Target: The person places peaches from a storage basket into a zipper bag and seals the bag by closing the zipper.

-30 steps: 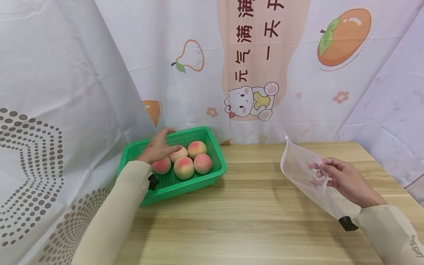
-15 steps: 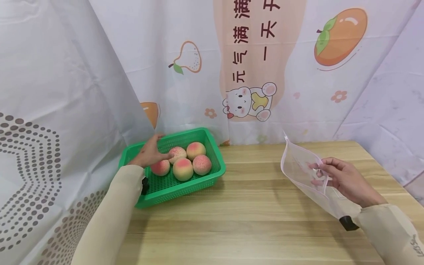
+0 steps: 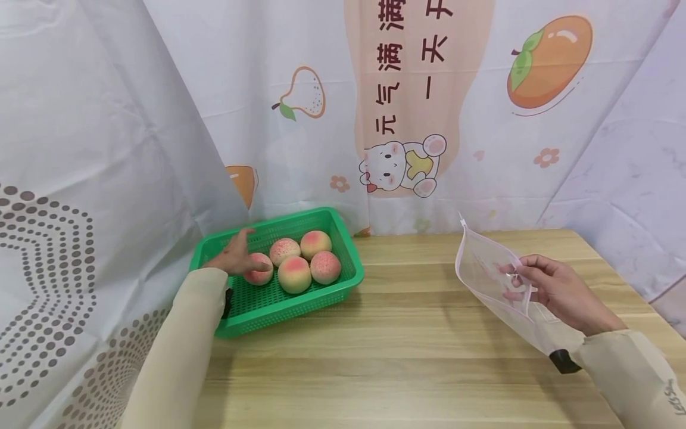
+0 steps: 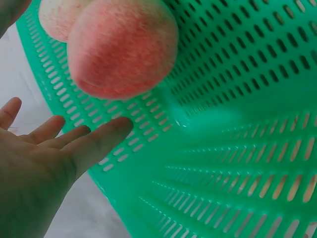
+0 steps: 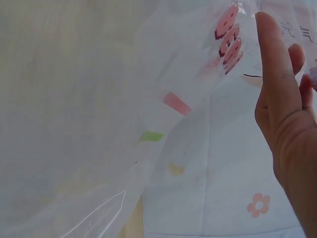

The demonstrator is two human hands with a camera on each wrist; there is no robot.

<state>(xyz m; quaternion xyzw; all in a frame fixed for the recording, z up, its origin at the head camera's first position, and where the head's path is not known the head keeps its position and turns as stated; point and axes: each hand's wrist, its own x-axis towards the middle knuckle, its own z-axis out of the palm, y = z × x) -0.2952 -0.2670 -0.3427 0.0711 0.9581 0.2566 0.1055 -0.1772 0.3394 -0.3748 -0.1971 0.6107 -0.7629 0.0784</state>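
Pale hanging cloth point(image 3: 241, 107), printed with fruit, flowers and vertical characters, fills the top of the frame; a grey-white cloth with dark dots point(image 3: 53, 226) runs down the left side.

Wood-grain surface point(image 3: 375, 357) across the lower middle and right.

Two cream sleeves, one rising from lower left, point(image 3: 171, 357) the other at lower right. Black piece point(image 3: 564, 361) by the right cuff.

Green basket point(image 3: 289, 314), slotted walls, left of centre, set at a slant near the hanging cloth.

Translucent bag point(image 3: 482, 262), pink-edged, right of centre; mouth parted, body sloping down toward the right cuff.

Right hand point(image 3: 563, 292), right of frame: holds the bag's rim between thumb and fingers; some fingers show through the film.

Left hand point(image 3: 233, 256) over the basket's left end: wide, fingers spread and holding nothing. In the left wrist view the four fingers sit below the nearest peach, apart from it. In the head view the thumb overlaps that peach; contact cannot be told.

Five peaches in the basket: leftmost peach point(image 3: 258, 271) by the thumb, speckled peach point(image 3: 284, 251) behind it, front peach point(image 3: 294, 274) in the middle, two more to the right.

Smallest: zip pull point(image 3: 463, 222) at the bag's upper left corner.
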